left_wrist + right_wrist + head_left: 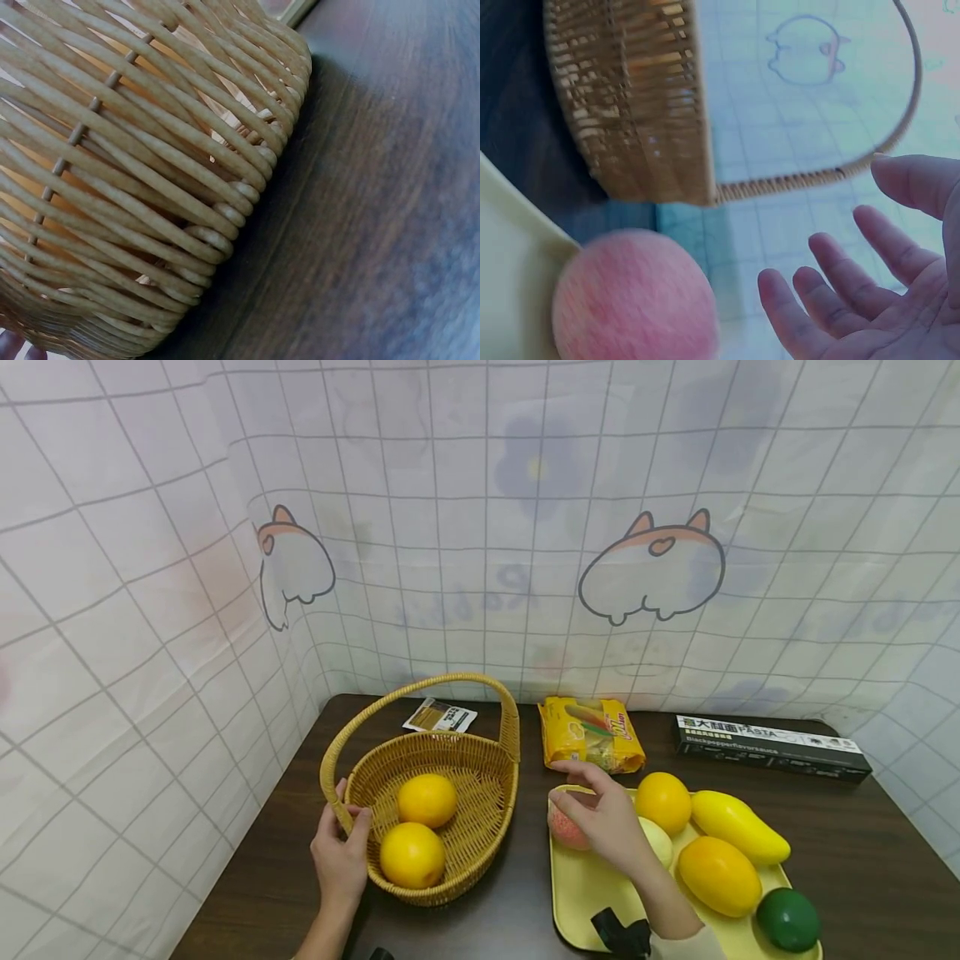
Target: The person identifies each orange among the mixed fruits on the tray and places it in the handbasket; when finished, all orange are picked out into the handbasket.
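Note:
A wicker basket [480, 860] with a tall arched handle stands on the table, holding two orange-yellow fruits, a rear one [427, 800] and a front one [412, 856]. My left hand [341, 860] grips its left side where the handle meets the rim; in the left wrist view only fingertips [21, 351] show beside the weave. Above the left end of a yellow tray [558, 893] hovers my right hand [607, 822], fingers spread and holding nothing. Partly below it lies a pink peach [637, 300], apart from the fingers in the right wrist view.
Also on the tray are a pale yellow fruit [657, 841], an orange [663, 802], a yellow mango [738, 827], an orange oval fruit [718, 877] and a dark green fruit [787, 919]. Behind stand a yellow snack bag [588, 735], a black pasta box [772, 750] and a small packet [440, 716].

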The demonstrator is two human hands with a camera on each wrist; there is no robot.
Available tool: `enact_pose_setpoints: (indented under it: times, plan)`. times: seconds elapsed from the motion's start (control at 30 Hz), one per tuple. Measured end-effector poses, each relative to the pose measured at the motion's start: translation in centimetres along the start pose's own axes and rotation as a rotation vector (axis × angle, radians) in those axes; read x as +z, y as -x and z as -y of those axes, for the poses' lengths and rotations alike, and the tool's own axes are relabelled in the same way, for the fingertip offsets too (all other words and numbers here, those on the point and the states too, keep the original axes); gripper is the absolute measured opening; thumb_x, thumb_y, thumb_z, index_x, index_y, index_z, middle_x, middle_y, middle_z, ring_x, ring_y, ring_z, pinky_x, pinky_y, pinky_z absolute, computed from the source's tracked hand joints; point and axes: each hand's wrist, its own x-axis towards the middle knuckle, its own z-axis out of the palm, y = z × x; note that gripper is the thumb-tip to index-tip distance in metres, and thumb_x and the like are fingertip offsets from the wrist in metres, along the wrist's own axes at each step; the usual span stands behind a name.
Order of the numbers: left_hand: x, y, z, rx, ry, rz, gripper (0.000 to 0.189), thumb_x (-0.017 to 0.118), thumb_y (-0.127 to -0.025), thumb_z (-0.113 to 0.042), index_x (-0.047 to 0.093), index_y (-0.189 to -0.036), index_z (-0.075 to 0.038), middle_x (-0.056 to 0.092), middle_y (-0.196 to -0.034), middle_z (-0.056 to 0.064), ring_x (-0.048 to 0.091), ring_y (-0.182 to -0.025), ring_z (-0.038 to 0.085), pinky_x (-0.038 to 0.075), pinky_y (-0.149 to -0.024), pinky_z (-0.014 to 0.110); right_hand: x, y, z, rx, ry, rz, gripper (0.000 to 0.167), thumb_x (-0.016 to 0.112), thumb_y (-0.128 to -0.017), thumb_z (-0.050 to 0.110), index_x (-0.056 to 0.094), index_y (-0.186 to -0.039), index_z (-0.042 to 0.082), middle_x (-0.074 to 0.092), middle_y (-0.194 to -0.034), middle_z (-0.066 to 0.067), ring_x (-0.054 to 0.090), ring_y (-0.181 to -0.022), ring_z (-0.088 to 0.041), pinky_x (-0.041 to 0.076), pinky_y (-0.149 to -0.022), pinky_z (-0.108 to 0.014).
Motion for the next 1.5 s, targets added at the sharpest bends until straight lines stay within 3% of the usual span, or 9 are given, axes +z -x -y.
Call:
enact_pose_setpoints:
  times: [0.13,0.3,0.57,0.67,1.0,1.13,1.23,1.4,1.5]
  plan:
    - [0.0,0.0,0.1,0.006,0.005,-0.002,0.012,0.064,-0.092,-0.003,0.058,-0.09,0.008,0.051,-0.142,0.019,0.049,-0.127,0.036,0.035,-0.088,0.005,-1.3,-0.1,-0.1,-0.017,0.045,-0.025,0.036,0.067,-0.094,0.019,0.061,-0.127,0.008,0.059,-0.132,-0.01,0.055,-0.116,-0.027,0.049,-0.094,-0.042]
    - [0.0,-0.1,0.0,0.003,0.001,0.0,0.011,0.064,-0.092,-0.002,0.058,-0.09,0.007,0.051,-0.143,0.017,0.048,-0.128,0.034,0.034,-0.089,0.006,-3.0,-0.2,-0.6,-0.011,0.085,-0.07,0.04,0.066,-0.095,0.022,0.058,-0.13,0.005,0.059,-0.133,-0.011,0.055,-0.117,-0.028,0.049,-0.09,-0.022]
    - [0.0,-0.2,-0.1,0.002,0.0,0.01,0.011,0.063,-0.092,-0.001,0.058,-0.09,0.008,0.051,-0.143,0.019,0.049,-0.128,0.035,0.035,-0.088,0.006,-5.6,0.1,-1.0,0.006,0.144,-0.161,0.041,0.065,-0.095,0.023,0.058,-0.131,0.004,0.059,-0.131,-0.014,0.051,-0.106,0.002,0.044,-0.085,-0.008]
    - [0.0,-0.2,0.0,0.0,0.0,0.01,0.011,0.063,-0.092,-0.002,0.058,-0.091,0.008,0.051,-0.143,0.019,0.049,-0.128,0.035,0.035,-0.088,0.006,-6.6,0.1,-1.2,0.023,0.171,-0.181,0.042,0.063,-0.096,0.024,0.056,-0.133,0.004,0.058,-0.133,-0.014,0.048,-0.106,0.006,0.042,-0.085,-0.007]
    - [0.0,-0.2,0.3,0.017,0.01,0.008,0.011,0.063,-0.092,0.0,0.058,-0.091,0.009,0.051,-0.142,0.02,0.05,-0.127,0.037,0.035,-0.088,0.006,-9.8,0.6,-2.1,0.142,0.239,-0.228,0.051,0.059,-0.098,0.036,0.051,-0.138,0.006,0.053,-0.139,-0.015,0.047,-0.125,-0.029,0.035,-0.085,-0.001]
    - [0.0,-0.2,0.3,0.017,0.01,0.0,0.01,0.063,-0.091,0.001,0.059,-0.092,0.009,0.051,-0.141,0.02,0.05,-0.125,0.037,0.035,-0.087,0.006,-10.6,0.7,-2.8,0.166,0.263,-0.218,0.055,0.058,-0.098,0.038,0.049,-0.14,0.004,0.05,-0.142,-0.017,0.044,-0.129,-0.036,0.033,-0.083,0.0]
    - [0.0,-0.2,0.2,0.015,0.0,-0.008,0.009,0.063,-0.091,0.001,0.06,-0.092,0.009,0.052,-0.141,0.02,0.05,-0.126,0.037,0.034,-0.09,0.006,-11.0,0.8,-3.3,0.188,0.285,-0.204,0.057,0.058,-0.098,0.039,0.047,-0.141,0.004,0.049,-0.143,-0.017,0.043,-0.131,-0.038,0.04,-0.092,-0.01]
    - [0.1,-0.1,0.1,0.015,-0.008,-0.013,0.008,0.063,-0.091,0.001,0.06,-0.091,0.008,0.053,-0.14,0.019,0.049,-0.128,0.036,0.032,-0.093,0.006,-11.3,0.8,-3.8,0.234,0.282,-0.173,0.061,0.057,-0.098,0.04,0.043,-0.144,0.003,0.044,-0.146,-0.022,0.039,-0.132,-0.043,0.036,-0.103,-0.054]
    - [0.0,-0.1,0.0,0.013,-0.002,-0.011,0.008,0.063,-0.09,0.002,0.06,-0.091,0.009,0.053,-0.14,0.019,0.048,-0.129,0.036,0.032,-0.093,0.006,-11.5,0.8,-4.3,0.268,0.273,-0.146,0.064,0.059,-0.097,0.041,0.04,-0.146,0.004,0.041,-0.146,-0.025,0.035,-0.132,-0.046,0.032,-0.103,-0.06]
